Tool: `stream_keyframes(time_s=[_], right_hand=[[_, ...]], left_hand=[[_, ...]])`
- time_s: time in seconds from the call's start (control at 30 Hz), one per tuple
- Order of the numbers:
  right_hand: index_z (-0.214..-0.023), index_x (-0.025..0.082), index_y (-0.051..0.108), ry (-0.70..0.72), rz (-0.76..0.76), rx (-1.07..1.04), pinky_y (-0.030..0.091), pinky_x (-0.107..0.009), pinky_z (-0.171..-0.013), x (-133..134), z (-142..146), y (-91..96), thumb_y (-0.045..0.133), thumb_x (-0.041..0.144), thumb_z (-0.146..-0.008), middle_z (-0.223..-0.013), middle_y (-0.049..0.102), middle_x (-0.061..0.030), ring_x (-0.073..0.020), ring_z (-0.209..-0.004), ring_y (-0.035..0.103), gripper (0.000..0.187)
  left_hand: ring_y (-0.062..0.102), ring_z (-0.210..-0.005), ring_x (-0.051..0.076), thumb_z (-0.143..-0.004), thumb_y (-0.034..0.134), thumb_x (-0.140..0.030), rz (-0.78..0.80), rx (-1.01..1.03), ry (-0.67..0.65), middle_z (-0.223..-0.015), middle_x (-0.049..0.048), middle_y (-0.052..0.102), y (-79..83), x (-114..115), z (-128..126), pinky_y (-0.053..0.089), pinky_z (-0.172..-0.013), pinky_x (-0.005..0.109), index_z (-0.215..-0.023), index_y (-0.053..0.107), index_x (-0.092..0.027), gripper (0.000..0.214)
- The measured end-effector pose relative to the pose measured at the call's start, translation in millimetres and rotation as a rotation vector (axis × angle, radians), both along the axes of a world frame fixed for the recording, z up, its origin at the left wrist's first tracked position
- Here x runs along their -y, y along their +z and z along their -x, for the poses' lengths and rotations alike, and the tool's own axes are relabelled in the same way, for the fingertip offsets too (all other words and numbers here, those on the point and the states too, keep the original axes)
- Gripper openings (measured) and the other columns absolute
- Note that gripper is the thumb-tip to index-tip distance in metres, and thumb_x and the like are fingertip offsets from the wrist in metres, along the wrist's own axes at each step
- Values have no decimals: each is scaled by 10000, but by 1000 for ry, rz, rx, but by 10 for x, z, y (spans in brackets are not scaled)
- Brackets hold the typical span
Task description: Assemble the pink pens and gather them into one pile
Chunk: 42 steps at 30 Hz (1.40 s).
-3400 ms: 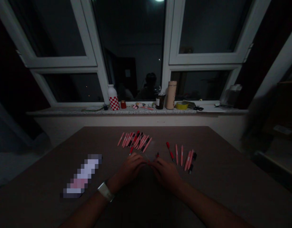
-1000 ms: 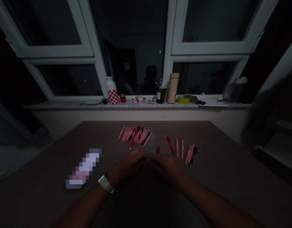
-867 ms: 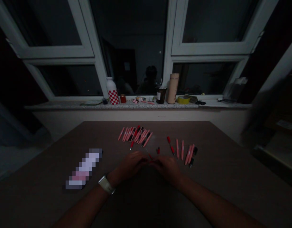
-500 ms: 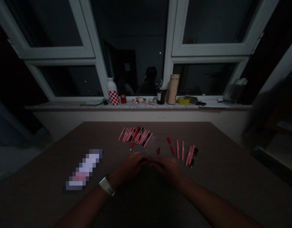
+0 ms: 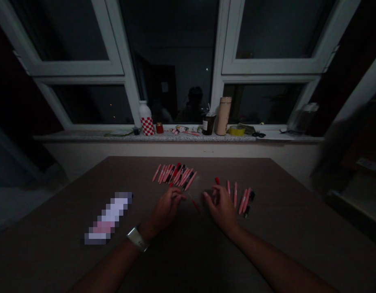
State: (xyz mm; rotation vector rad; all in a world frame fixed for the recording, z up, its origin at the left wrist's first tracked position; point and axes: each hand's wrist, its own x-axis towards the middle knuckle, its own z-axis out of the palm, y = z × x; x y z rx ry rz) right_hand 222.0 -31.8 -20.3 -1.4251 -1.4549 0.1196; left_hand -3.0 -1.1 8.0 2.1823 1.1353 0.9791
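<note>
I can't tell whether the left hand (image 5: 166, 208) or right hand (image 5: 222, 209) is holding anything. Between them, a thin red rod (image 5: 195, 204) is pointing toward eleven.

Room: an indoor living space, seemingly a home or dormitory; which of these cannot be told.
Window (image 5: 218, 73): white-framed, beyond the fingers (image 5: 175, 191), its dark glass reflecting what looks like a door (image 5: 167, 91).
Sill (image 5: 175, 138): speckled, ahead of the fingers, bearing a checked bottle (image 5: 147, 122), drink cup (image 5: 207, 127), tan flask (image 5: 223, 118) and yellow tape (image 5: 236, 130).
Table (image 5: 84, 183): brown, plain-topped, below the fingers.
Cloth (image 5: 6, 162): curtain-like, far left of the fingers.
</note>
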Motion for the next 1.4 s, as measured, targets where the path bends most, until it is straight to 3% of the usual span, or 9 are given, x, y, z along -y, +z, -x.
stream_keyframes(time_s=[0.13, 0.5, 0.67, 0.83, 1.07, 1.23, 1.4], right_hand=[[-1181, 159, 551, 48, 41, 81, 480, -330, -799, -10, 8, 5, 599, 407, -854, -1033, 608, -97, -220, -920, 594, 413], [-1259, 161, 481, 64, 34, 139, 490, -370, -872, -94, -25, -114, 597, 392, -855, -1117, 577, -124, -246, -1021, 582, 480], [-1225, 206, 524, 156, 112, 192, 476, -378, -914, -128, -55, -160, 590, 322, -861, -1188, 572, -113, -246, -1098, 571, 387], [-1011, 197, 598, 217, 161, 228, 465, -351, -874, -134, -60, -140, 518, 281, -904, -1051, 631, -93, -229, -995, 605, 158], [-993, 195, 559, 233, 218, 156, 454, -309, -714, -97, -33, -101, 434, 278, -927, -896, 660, -64, -219, -833, 637, 164], [-968, 207, 549, 254, 229, 178, 436, -286, -709, -91, -18, -106, 431, 223, -904, -891, 666, -37, -199, -820, 643, 135], [-947, 220, 566, 285, 276, 296, 396, -253, -632, -47, 27, -69, 416, 346, -960, -807, 670, -10, -176, -731, 647, 197]], left_hand=[[656, -993, 230, -994, 350, -356, -30, -25, -10, -1037, 97, 701, -23, -14, 11, 487, -853, 375, -1063, 455, -200, 200], [631, -948, 220, -970, 421, -340, -118, -83, 27, -1029, 97, 655, -86, -62, 7, 506, -843, 369, -1064, 527, -181, 213], [638, -927, 210, -970, 434, -342, -87, -55, 39, -1017, 90, 657, -113, -96, -7, 513, -839, 360, -1101, 508, -176, 224], [618, -999, 206, -982, 416, -317, -117, -57, -11, -1093, 90, 646, -70, -77, -14, 492, -890, 360, -1155, 529, -190, 243], [601, -988, 196, -983, 417, -314, -151, -64, -35, -1091, 81, 629, -56, -57, -7, 484, -885, 345, -1126, 548, -193, 228], [596, -973, 196, -983, 412, -329, -137, -45, -28, -1073, 80, 625, -39, -33, -13, 481, -876, 343, -1126, 539, -190, 237], [595, -965, 203, -983, 400, -330, -152, -30, -43, -1059, 78, 629, -31, -15, -11, 483, -862, 341, -1114, 556, -196, 244]])
